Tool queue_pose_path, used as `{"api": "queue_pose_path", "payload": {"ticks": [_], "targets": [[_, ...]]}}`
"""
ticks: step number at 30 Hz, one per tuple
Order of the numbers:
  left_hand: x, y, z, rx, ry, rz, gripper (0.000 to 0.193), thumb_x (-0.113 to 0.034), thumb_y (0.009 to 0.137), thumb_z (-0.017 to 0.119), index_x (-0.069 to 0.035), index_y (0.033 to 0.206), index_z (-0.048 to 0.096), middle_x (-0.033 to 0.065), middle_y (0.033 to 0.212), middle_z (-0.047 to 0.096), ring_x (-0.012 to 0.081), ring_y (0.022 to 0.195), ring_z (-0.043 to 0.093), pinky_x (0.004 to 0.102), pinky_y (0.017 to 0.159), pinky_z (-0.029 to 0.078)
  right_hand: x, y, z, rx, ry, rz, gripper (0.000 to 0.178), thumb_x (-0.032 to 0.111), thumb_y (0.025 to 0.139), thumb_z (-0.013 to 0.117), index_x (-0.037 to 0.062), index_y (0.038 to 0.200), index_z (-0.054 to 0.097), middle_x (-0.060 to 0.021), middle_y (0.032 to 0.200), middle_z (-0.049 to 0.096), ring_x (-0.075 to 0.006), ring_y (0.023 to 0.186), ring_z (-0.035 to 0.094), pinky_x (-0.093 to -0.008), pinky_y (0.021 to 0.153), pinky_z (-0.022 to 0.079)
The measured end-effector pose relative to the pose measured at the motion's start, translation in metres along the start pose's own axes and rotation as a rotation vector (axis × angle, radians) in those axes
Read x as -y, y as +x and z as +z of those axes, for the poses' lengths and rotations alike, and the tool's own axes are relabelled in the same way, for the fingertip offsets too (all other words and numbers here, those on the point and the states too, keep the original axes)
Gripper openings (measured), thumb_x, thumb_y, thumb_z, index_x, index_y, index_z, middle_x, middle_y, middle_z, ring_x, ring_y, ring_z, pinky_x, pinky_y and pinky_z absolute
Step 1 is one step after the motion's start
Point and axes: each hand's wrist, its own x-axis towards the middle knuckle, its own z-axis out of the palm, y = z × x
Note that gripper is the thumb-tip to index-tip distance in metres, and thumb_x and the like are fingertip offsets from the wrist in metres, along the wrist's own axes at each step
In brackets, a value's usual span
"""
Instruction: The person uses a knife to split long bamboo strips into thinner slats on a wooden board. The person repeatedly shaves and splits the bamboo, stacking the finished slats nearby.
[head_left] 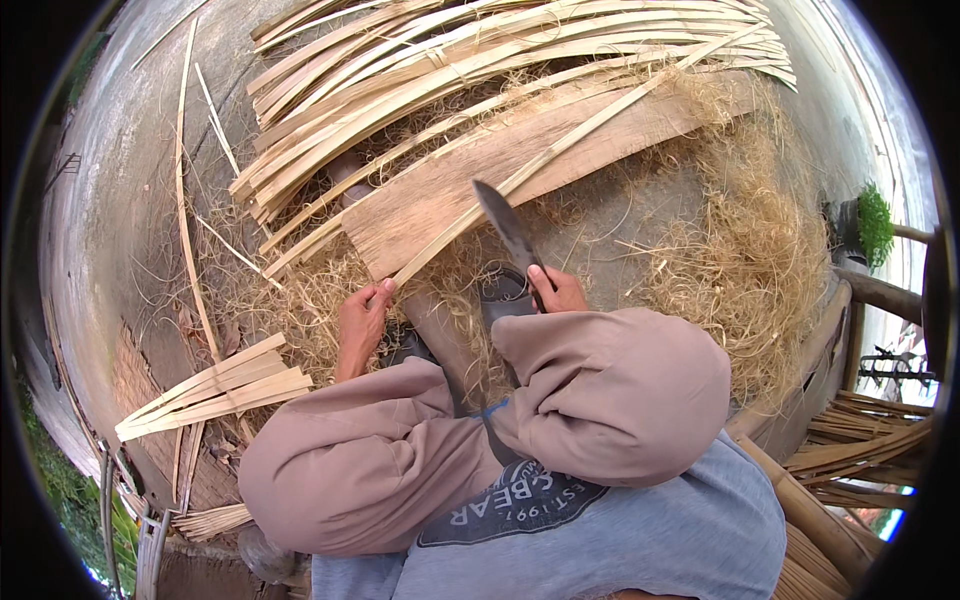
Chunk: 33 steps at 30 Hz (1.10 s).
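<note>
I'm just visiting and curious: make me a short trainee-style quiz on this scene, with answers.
1. Which hand holds the dark metal knife with a long blade?
2. True or false: the left hand holds the near end of a long, pale, flat wooden strip.
3. What lies heaped on the right? A: red bricks; B: curly straw-coloured shavings; C: white ropes.

Key: 1. The right hand. 2. True. 3. B.

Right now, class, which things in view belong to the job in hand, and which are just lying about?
In the job:
- knife, in the right hand
- long strip, its near end in the left hand
- board, beneath the strip
- strip pile, probably: similar pieces

Lying about, it seems:
- shavings
- plant
</note>
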Motion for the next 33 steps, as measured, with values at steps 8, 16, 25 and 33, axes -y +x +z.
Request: {"api": "queue_pose_path", "payload": {"ticks": [8, 16, 25, 33], "targets": [[-0.169, -0.013, -0.137, 0.091, 0.399, 0.308, 0.044, -0.042, 0.104, 0.061, -0.001, 0.111, 0.073, 0.0114, 0.091, 0.074, 0.0184, 0.082, 0.07, 0.0371, 0.075, 0.055, 0.021, 0.0, -0.025, 0.148, -0.08, -0.021, 0.039, 0.046, 0.104, 0.056, 0.0083, 0.099, 0.065, -0.0088, 0.069, 0.061, -0.0257, 0.062, 0.063, -0.041, 0.061, 0.049], [-0.22, 0.068, 0.092, 0.155, 0.744, 0.625, 0.032, -0.027, 0.101, 0.062, 0.005, 0.104, 0.067, 0.0225, 0.104, 0.069, 0.0389, 0.093, 0.069, 0.0536, 0.082, 0.053, 0.066, -0.043, 0.023, 0.285, -0.273, -0.325, 0.035, 0.039, 0.104, 0.057, 0.0059, 0.099, 0.064, -0.0145, 0.075, 0.067, -0.0349, 0.068, 0.063, -0.0462, 0.069, 0.05], [-0.248, 0.134, 0.243, -0.256, 0.444, 0.669, 0.022, -0.023, 0.1, 0.062, -0.002, 0.106, 0.064, 0.0168, 0.103, 0.064, 0.0348, 0.092, 0.067, 0.0531, 0.089, 0.041, 0.035, 0.02, 0.006, 0.046, 0.149, -0.097, 0.03, 0.023, 0.103, 0.059, -0.0052, 0.111, 0.062, -0.0116, 0.081, 0.066, -0.0183, 0.076, 0.068, -0.0358, 0.072, 0.054], [-0.271, 0.165, 0.265, -0.2, 0.264, 0.816, 0.018, -0.023, 0.098, 0.063, -0.006, 0.092, 0.066, 0.0118, 0.093, 0.067, 0.0287, 0.086, 0.066, 0.0505, 0.093, 0.031, 0.024, 0.038, 0.016, 0.007, 0.081, -0.204, 0.034, 0.018, 0.095, 0.066, -0.0043, 0.121, 0.064, -0.0221, 0.108, 0.072, -0.0304, 0.102, 0.07, -0.0393, 0.09, 0.052]]}}
